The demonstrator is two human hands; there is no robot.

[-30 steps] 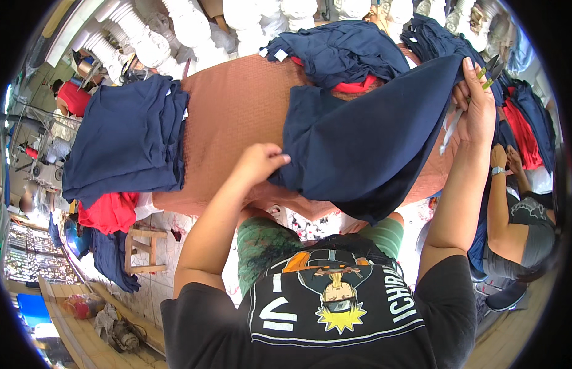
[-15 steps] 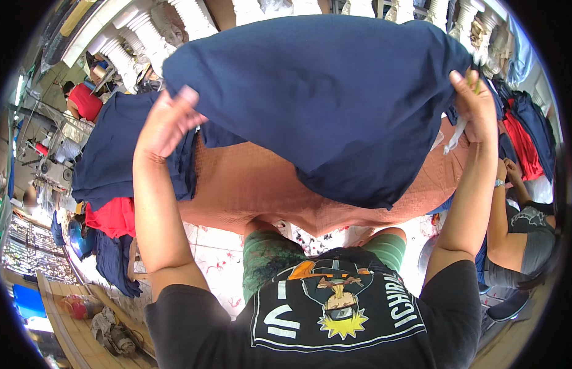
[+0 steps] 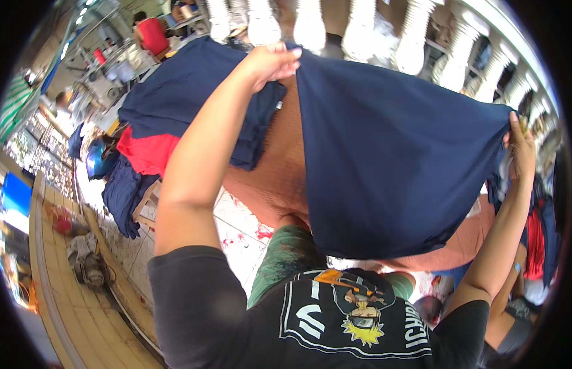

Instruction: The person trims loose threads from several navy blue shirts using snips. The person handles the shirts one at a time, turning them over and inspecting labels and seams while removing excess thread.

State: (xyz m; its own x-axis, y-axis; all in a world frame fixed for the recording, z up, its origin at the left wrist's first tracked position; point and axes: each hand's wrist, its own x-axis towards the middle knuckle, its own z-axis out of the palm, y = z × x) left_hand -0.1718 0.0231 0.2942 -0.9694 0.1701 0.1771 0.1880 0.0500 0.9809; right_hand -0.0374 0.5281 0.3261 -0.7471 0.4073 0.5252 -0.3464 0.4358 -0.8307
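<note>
A large navy piece of fabric (image 3: 396, 166) is stretched between my raised hands and hangs toward me over the table cover (image 3: 267, 187). My left hand (image 3: 272, 66) pinches its upper left corner. At the upper right corner, my right hand (image 3: 520, 147) is closed on the cloth edge. Something small and yellowish shows by the right fingers, too small to name. To the left of the held cloth lies a stack of navy garments (image 3: 181, 86) with a small white tag at its edge.
Red cloth (image 3: 147, 150) and more navy cloth (image 3: 129, 190) hang at the left. White ribbed columns (image 3: 362, 31) stand along the far side. A co-worker's dark sleeve (image 3: 516, 310) is close at the right; a person in red (image 3: 152, 34) sits far left. A wooden bench (image 3: 58, 301) stands lower left.
My left hand has gone from open beside the cloth to pinching its corner, farther up and right. The cloth now hangs flatter and straighter. The whole view has shifted.
</note>
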